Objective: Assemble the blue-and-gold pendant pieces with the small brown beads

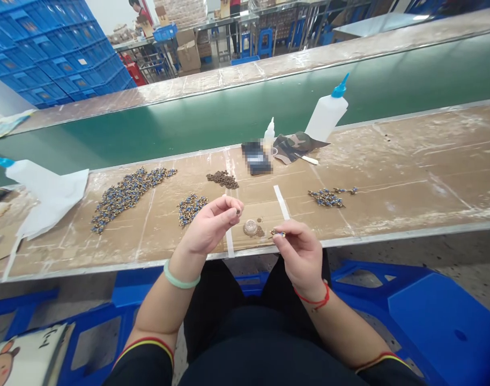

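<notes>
Between the thumb and fingers of my left hand [213,222] is a small dark brown bead-like piece [238,212]. My right hand [300,252] pinches a small blue and gold metal part [277,234] above the table's front edge. A small round clear dish [250,228] stands on the cardboard between my hands. Beyond my left hand lie a heap of little brown pieces [223,179] and a small pile of blue and gold parts [191,208]. Farther left spreads a larger pile of such parts [128,195]. A smaller group [326,198] lies right of my right hand.
A white bottle with a blue nozzle [327,115], a small dropper bottle [269,131], camouflage cloth [295,147] and a white-handled tool [308,159] stand or lie at the back. White sheets [54,195] cover the left. Blue stools [446,316] are below; blue crates [56,48] rise behind.
</notes>
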Demonstrator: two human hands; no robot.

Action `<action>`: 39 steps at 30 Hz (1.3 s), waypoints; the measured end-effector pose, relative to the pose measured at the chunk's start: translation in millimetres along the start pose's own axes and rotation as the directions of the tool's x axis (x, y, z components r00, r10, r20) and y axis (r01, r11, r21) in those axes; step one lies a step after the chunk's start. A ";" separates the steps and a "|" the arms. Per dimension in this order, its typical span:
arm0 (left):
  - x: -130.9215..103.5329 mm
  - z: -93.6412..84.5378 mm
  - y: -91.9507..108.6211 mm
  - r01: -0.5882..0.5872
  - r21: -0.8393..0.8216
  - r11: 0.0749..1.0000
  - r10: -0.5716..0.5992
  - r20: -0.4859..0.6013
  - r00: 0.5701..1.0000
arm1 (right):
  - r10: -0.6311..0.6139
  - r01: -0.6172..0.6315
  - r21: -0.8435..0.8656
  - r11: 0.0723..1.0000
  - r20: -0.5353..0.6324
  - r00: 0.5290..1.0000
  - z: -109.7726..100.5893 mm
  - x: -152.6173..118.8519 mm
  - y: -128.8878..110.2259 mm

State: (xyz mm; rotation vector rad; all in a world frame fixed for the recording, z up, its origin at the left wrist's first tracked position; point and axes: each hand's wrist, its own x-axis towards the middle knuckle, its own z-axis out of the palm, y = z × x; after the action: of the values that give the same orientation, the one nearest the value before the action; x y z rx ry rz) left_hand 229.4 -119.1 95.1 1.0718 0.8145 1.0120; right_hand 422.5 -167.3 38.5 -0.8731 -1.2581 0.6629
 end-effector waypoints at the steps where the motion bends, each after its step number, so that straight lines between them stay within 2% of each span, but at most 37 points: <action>1: -2.6 3.5 -2.7 0.006 0.022 1.000 -0.006 0.011 1.000 | -0.059 0.059 -0.015 0.998 0.001 0.998 1.2 4.3 -2.4; 3: -9.3 11.5 -9.3 0.027 0.093 0.995 -0.032 0.053 0.998 | -0.204 0.203 -0.082 0.976 0.003 0.979 2.7 11.5 -6.5; 6: -23.2 25.4 -22.1 0.095 0.197 0.976 -0.129 0.168 0.977 | -0.378 0.379 -0.189 0.906 0.043 0.925 4.3 15.9 -9.5; 9: -37.5 39.5 -38.6 0.078 0.252 0.965 -0.134 0.216 0.967 | -0.439 0.435 -0.215 0.874 0.035 0.898 7.6 11.5 -7.7; 11: -43.9 48.9 -51.9 -0.003 0.245 0.969 -0.043 0.180 0.983 | -0.422 0.399 -0.206 0.893 -0.081 0.903 11.1 7.0 -5.5; 13: -46.6 59.1 -65.9 -0.102 0.207 0.973 0.079 0.114 0.990 | -0.353 0.323 -0.157 0.933 -0.242 0.903 15.0 4.3 -4.1; 15: -46.0 69.9 -78.7 -0.230 0.186 0.955 0.229 0.029 0.973 | -0.255 0.240 -0.086 0.967 -0.382 0.888 19.0 4.9 -4.2; 18: -42.6 84.3 -92.3 -0.426 0.281 0.860 0.466 -0.090 0.880 | -0.078 0.109 0.032 0.994 -0.502 0.861 23.8 10.4 -6.8; 21: -40.9 91.8 -98.1 -0.516 0.432 0.740 0.612 -0.113 0.783 | 0.090 -0.007 0.159 0.987 -0.525 0.846 25.2 16.8 -9.5; 23: -40.1 91.5 -97.9 -0.534 0.498 0.683 0.648 -0.077 0.758 | 0.172 -0.065 0.222 0.973 -0.506 0.845 23.9 19.8 -9.9; 26: -35.3 84.0 -91.1 -0.557 0.530 0.640 0.636 0.041 0.770 | 0.284 -0.130 0.335 0.933 -0.464 0.839 19.8 21.9 -7.2; 28: -28.4 76.1 -82.7 -0.603 0.519 0.606 0.633 0.145 0.760 | 0.354 -0.172 0.414 0.894 -0.416 0.838 17.4 21.8 -4.1; 32: -11.4 59.8 -63.6 -0.731 0.464 0.501 0.613 0.406 0.677 | 0.448 -0.244 0.503 0.829 -0.337 0.828 16.0 19.1 -0.4; 34: -5.0 54.6 -56.7 -0.764 0.464 0.449 0.578 0.501 0.644 | 0.492 -0.284 0.525 0.802 -0.312 0.813 16.6 17.8 -1.4; 37: 0.6 52.3 -51.4 -0.811 0.461 0.361 0.591 0.559 0.581 | 0.558 -0.334 0.570 0.750 -0.275 0.783 18.7 17.6 -5.0; 38: 1.5 52.5 -50.9 -0.819 0.442 0.365 0.605 0.556 0.570 | 0.569 -0.336 0.583 0.740 -0.274 0.776 19.8 18.0 -6.3; 39: 2.1 53.0 -50.9 -0.815 0.412 0.408 0.612 0.539 0.579 | 0.571 -0.332 0.591 0.735 -0.277 0.772 21.0 18.6 -7.5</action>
State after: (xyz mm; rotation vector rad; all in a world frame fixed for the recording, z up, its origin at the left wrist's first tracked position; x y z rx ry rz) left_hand 291.1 -141.0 61.6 2.2723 0.3752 1.2660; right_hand 405.4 -151.8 56.2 -0.8244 -0.3868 1.0735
